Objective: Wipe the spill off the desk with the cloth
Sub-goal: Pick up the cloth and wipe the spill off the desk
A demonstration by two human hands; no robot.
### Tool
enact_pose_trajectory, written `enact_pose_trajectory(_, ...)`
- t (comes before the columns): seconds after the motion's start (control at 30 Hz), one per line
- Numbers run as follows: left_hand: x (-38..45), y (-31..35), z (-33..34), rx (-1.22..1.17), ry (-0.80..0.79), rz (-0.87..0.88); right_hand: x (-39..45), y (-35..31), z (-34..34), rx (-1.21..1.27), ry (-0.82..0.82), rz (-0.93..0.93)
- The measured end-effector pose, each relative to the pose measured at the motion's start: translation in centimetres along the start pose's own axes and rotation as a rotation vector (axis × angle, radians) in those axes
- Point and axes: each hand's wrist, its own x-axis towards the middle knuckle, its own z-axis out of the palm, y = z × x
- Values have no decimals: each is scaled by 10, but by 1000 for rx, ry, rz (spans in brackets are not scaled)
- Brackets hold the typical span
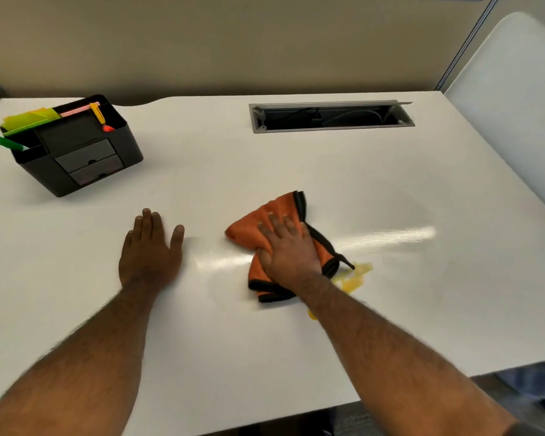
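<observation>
The white counter (265,171) is smooth and slightly glossy, a broad slab with a curved back edge, and pale sheen streaks run across it on both sides of the cloth. Behind it stands a plain beige partition wall (233,42). At about one o'clock on the counter is a long grey metal cable slot (331,116), its flap open and wires dimly visible inside. At ten o'clock sits a black plastic desk organiser (76,146), boxy with two small drawers, holding green and pink papers and pens.

The left hand (150,250) lies flat on the bare counter at about seven o'clock from the cloth, fingers together, thumb out, holding nothing. The right hand (288,251) presses down with fingers spread on the orange cloth (249,229), a soft, crumpled microfibre square with black trim. The cloth lies under the palm and fans out toward eleven o'clock. The yellow spill (354,278), thin and smeared, lies just beside the cloth at four o'clock from the grip, with a small blot near the forearm.
</observation>
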Motion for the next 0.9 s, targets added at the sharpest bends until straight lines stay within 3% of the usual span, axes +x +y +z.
enact_pose_trajectory(0.2, -12, -4, 0, 3, -22, -16, -9, 11, 1, 23, -29, -112)
enact_pose_trajectory(0.43, -16, -7, 1, 21, -13, 0, 0, 120, -29, 21, -44, 111)
enact_pose_trajectory(0.57, -16, -8, 1, 27, -10, 2, -3, 185, -38, 4, -22, 117)
enact_pose_trajectory(0.9, -16, -8, 0, 28, -4, 13, -85, 227, -50, 127, 184, 455)
